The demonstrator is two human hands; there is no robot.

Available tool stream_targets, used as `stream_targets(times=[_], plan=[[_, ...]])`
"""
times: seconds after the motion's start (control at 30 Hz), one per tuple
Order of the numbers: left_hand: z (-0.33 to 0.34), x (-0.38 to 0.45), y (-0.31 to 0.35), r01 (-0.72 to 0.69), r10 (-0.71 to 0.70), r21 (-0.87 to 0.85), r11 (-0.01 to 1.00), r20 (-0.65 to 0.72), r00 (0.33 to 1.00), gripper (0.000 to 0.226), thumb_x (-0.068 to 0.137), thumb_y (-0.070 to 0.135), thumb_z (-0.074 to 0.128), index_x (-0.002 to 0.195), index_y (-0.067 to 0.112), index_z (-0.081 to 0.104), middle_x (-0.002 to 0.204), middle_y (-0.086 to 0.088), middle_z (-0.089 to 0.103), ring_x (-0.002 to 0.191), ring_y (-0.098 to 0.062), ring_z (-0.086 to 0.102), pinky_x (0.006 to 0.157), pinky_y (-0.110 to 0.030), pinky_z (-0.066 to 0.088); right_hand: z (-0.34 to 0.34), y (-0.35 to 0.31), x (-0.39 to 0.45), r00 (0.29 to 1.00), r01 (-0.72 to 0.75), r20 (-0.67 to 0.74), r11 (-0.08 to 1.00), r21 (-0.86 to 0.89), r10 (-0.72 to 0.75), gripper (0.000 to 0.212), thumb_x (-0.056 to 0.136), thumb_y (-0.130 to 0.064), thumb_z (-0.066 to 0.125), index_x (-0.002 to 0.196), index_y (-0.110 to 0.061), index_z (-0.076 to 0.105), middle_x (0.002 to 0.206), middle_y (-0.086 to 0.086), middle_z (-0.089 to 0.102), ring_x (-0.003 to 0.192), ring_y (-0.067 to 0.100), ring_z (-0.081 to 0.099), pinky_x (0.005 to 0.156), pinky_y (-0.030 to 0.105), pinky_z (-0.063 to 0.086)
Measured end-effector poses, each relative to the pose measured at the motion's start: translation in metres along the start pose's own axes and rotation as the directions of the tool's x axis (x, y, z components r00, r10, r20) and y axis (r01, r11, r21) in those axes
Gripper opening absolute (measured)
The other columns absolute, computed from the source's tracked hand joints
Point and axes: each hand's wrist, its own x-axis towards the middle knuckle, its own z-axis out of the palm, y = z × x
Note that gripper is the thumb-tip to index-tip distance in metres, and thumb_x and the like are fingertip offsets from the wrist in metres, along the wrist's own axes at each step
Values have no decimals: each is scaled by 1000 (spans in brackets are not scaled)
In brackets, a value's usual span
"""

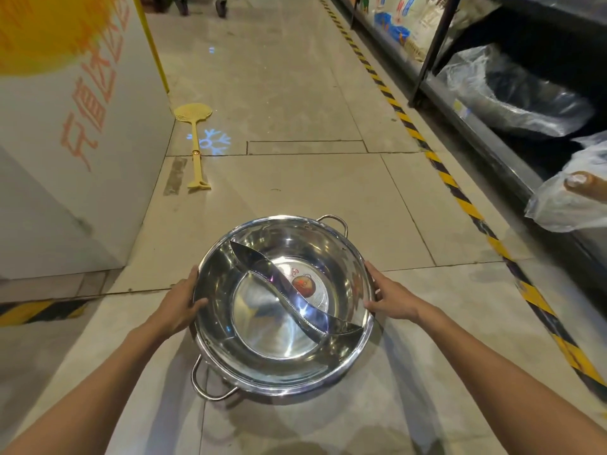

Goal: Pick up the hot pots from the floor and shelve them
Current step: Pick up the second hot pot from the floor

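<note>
A shiny steel hot pot [262, 323] with an S-shaped divider and two loop handles sits low over the tiled floor in the middle of the view. A red round sticker lies in its far half. My left hand [182, 302] grips the pot's left rim, thumb over the edge. My right hand [389, 295] grips the right rim the same way. Whether the pot rests on the floor or is just lifted is unclear.
A dark metal shelf [473, 126] runs along the right, holding plastic-wrapped pots [522, 93] and a bagged item with a wooden handle [571, 198]. Yellow-black hazard tape [460, 198] marks its base. A yellow strainer [196, 139] lies on the floor beside a white display box [65, 159].
</note>
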Motion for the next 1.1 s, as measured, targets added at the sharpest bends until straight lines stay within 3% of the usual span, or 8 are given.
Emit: stream_targets(times=[0.07, 0.2, 0.27, 0.57, 0.73, 0.83, 0.93, 1.1], plan=[[-3, 2, 1, -10, 12, -52, 999, 24, 1000, 109, 58, 82, 43, 141, 13, 23, 118, -10, 55, 102, -33, 54, 89, -44, 47, -1, 0, 0, 1000, -3, 5, 998, 61, 2, 95, 82, -11, 66, 148, -34, 2, 130, 11, 53, 96, 20, 53, 94, 41, 51], [-13, 15, -9, 72, -39, -182, 981, 177, 983, 84, 78, 0, 65, 144, 23, 20, 122, -12, 55, 97, -28, 60, 80, -40, 56, -1, 4, 9, 1000, -22, -15, 993, 115, 24, 94, 78, -2, 68, 147, -34, 12, 99, -2, 56, 75, 6, 50, 71, 26, 52], [-25, 19, -8, 120, -64, -184, 976, 285, 956, 92, 72, -14, 64, 144, 25, 22, 106, -9, 56, 80, -23, 62, 63, -30, 55, -6, 4, 11, 998, -47, -38, 989, 143, 53, 94, 78, 2, 68, 147, -33, 15, 82, -13, 50, 68, 0, 45, 59, 13, 40], [-178, 22, 120, 47, 5, -220, 974, 227, 974, 99, 70, -15, 65, 146, 26, 16, 103, -4, 55, 86, -25, 61, 67, -29, 53, -161, -82, -51, 984, -57, -147, 961, 272, 100, 96, 77, 8, 67, 148, -25, 12, 91, 8, 63, 74, 17, 55, 68, 19, 48], [-290, -2, 244, -69, 124, -228, 971, 234, 964, 96, 72, -9, 68, 146, 26, 17, 103, 0, 55, 89, -29, 63, 72, -33, 53, -277, -146, -141, 965, -50, -226, 938, 342, 133, 96, 78, 8, 65, 149, -23, 8, 107, 18, 66, 91, 30, 62, 89, 42, 51], [-348, -29, 327, -163, 201, -151, 975, 287, 937, 109, 67, -10, 72, 144, 30, 8, 101, -9, 58, 83, -35, 65, 76, -46, 57, -336, -176, -227, 948, -62, -260, 908, 415, 184, 93, 80, 11, 63, 149, -18, 8, 102, 7, 62, 75, 7, 61, 72, 17, 51], [-395, -66, 415, -273, 273, -52, 961, 360, 892, 113, 64, -8, 76, 139, 34, 3, 94, -9, 59, 74, -28, 66, 68, -37, 58, -383, -201, -329, 903, -121, -313, 873, 472, 294, 90, 80, 14, 60, 148, -16, 9, 94, -11, 55, 62, -13, 57, 59, -1, 42], [-426, -128, 530, -468, 433, -55, 882, 488, 758, 104, 60, -8, 77, 138, 32, 19, 86, -3, 57, 64, -22, 62, 66, -43, 57, -417, -238, -497, 794, -212, -379, 801, 560, 475, 90, 81, 8, 62, 149, -20, 10, 143, 8, 45, 110, 12, 53, 89, 18, 45]])
